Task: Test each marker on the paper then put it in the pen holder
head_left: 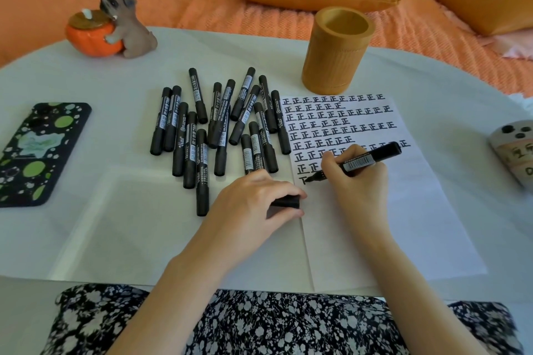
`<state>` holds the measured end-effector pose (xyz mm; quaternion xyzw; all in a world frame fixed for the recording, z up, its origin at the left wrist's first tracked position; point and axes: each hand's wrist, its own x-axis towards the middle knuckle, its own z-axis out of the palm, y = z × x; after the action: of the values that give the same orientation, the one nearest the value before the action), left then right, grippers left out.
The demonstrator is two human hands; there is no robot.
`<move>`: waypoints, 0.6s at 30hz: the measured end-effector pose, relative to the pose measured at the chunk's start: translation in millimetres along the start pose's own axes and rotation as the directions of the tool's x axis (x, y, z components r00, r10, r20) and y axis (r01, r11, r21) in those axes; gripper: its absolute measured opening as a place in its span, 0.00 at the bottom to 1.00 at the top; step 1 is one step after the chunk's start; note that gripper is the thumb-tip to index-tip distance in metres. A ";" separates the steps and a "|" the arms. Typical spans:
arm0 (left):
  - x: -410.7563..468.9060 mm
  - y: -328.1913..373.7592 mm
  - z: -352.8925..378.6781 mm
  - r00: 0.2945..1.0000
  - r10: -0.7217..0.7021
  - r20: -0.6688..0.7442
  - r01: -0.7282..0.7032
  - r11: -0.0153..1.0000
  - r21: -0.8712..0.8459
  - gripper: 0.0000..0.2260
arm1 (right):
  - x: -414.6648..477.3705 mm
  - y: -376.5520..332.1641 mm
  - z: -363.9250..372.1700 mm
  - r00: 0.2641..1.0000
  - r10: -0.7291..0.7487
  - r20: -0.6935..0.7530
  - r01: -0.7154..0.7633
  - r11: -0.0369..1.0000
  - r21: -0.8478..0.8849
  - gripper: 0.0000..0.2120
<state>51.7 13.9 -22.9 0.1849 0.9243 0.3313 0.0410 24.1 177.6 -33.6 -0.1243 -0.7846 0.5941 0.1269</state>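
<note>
Our right hand (357,179) grips the marker (363,161), tip on the paper (389,225), writing; our left hand (253,204) pinches its cap (287,201), ready for recapping.

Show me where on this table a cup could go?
Bare tabletop lies between the phone and the marker pile, and at the far side between the dog figurine and the pen holder. The paper is unwritten lower down. Crowded: the left hand with a cap and the right hand with a marker, beside the pile.
</note>
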 end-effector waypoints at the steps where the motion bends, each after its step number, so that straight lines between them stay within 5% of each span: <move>1: 0.1 -0.1 0.0 1.000 0.000 0.001 0.000 1.000 0.001 0.12 | -0.2 0.0 0.1 1.000 0.002 -0.001 -0.002 1.000 -0.006 0.14; 18: 0.5 0.4 -1.1 1.000 -0.011 0.016 0.011 1.000 -0.005 0.12 | -2.1 -3.1 0.7 0.999 -0.011 0.035 0.010 1.000 0.009 0.15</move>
<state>51.2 13.6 -21.8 0.1826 0.9240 0.3320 0.0508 25.8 175.5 -30.8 -0.1092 -0.7846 0.5990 0.1169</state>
